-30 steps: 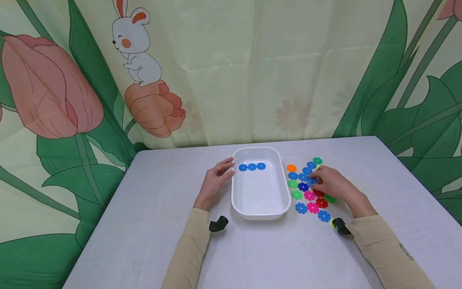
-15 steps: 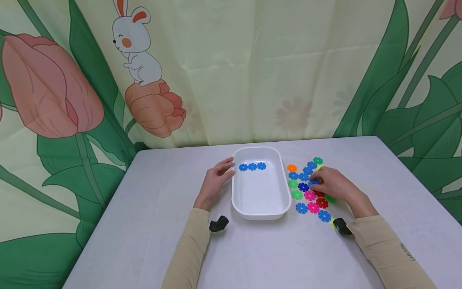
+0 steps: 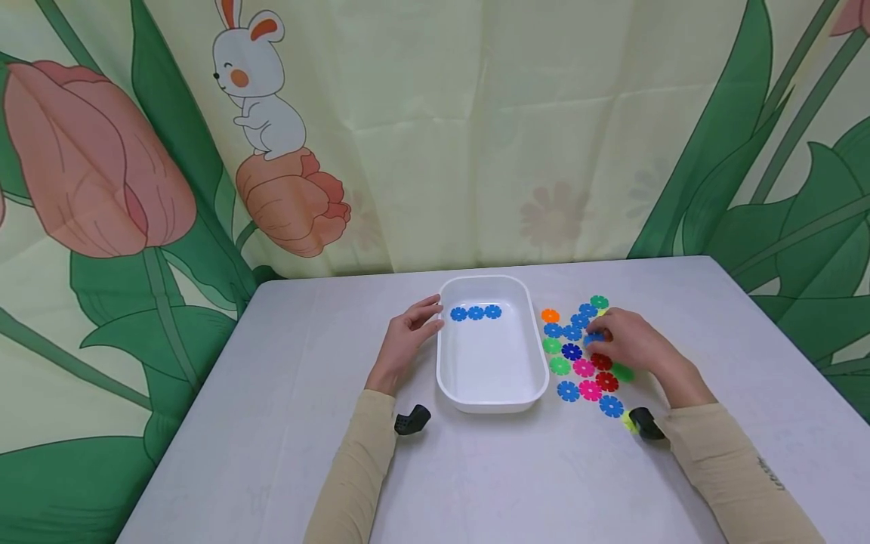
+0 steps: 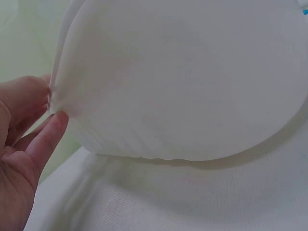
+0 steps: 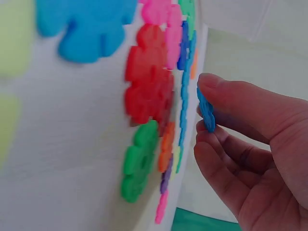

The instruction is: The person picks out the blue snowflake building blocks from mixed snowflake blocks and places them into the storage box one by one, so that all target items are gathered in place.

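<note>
A white rectangular tray (image 3: 492, 363) stands on the table with three blue snowflake discs (image 3: 476, 313) in a row across its far part. At its left side my left hand (image 3: 402, 344) touches the wall with fingertips and thumb; in the left wrist view a fingertip (image 4: 60, 118) presses the white wall. Right of the tray, my right hand (image 3: 632, 344) pinches a blue snowflake disc (image 5: 206, 110) between thumb and fingers. In the right wrist view that disc is tilted on edge and apart from the loose ones.
Loose snowflake discs spread right of the tray: an orange one (image 3: 550, 316), red ones such as this disc (image 3: 607, 381), a pink disc (image 3: 590, 391), green ones and several blue ones. Some lie beneath my right hand. A patterned curtain (image 3: 435, 136) hangs behind the table (image 3: 272, 453).
My right hand has lifted the blue snowflake disc slightly from among the others and moved a little to the right. The left hand stays at the tray.
</note>
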`<state>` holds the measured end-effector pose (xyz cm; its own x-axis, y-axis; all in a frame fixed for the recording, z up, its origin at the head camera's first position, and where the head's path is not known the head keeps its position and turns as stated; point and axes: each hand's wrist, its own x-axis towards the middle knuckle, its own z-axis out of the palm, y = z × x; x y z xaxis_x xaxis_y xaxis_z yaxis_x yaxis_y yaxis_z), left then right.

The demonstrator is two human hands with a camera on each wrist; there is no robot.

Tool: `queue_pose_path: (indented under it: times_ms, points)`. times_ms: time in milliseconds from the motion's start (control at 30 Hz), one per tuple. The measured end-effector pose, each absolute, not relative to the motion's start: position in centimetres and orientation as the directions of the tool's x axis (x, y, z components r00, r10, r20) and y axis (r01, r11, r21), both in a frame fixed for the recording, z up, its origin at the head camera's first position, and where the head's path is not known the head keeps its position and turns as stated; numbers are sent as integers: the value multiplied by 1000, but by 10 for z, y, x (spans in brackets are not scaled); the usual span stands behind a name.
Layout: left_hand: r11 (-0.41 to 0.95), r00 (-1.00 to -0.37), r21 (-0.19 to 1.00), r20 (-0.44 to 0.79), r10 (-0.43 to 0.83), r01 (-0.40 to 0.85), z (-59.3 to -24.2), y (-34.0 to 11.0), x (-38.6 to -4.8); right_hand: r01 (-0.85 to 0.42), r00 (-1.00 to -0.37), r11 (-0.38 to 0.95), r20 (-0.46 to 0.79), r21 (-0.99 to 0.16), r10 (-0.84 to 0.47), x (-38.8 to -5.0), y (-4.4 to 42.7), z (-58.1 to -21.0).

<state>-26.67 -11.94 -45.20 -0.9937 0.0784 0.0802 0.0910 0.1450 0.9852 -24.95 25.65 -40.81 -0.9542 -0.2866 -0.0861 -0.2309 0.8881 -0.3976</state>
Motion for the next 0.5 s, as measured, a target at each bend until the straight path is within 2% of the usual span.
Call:
queue_pose_path:
  times_ms: [500]
  points:
    - [147, -994, 985, 81, 73, 91, -451, -119, -266, -301, -950, 840, 65, -452, -306, -257, 233, -370]
